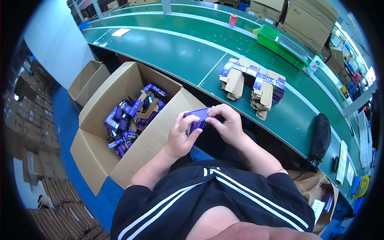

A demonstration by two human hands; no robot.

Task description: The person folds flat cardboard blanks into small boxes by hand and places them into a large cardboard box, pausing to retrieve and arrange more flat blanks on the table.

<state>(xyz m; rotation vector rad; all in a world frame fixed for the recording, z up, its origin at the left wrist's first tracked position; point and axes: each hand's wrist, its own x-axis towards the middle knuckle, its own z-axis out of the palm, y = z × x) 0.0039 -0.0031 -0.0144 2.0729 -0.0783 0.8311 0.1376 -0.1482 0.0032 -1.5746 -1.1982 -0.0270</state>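
Observation:
A small purple carton (197,116) is held up between my two hands, above the flap of a big cardboard box. My left hand (179,136) grips its left end, thumb below and fingers on top. At the other end, my right hand (227,123) pinches the carton's edge between thumb and fingers. To the left, the open cardboard box (105,94) holds a loose heap of purple cartons (127,120). On the green bench ahead to the right lie two stacks of flattened purple-and-brown cartons (235,82) (266,92).
A green plastic bin (280,46), a red drink carton (233,21) and a white bottle (313,65) stand on the bench (176,52). A black pouch (321,136) lies at its right edge. Beside me at right is a brown paper bag (312,184); flattened cardboard (66,204) is piled at lower left.

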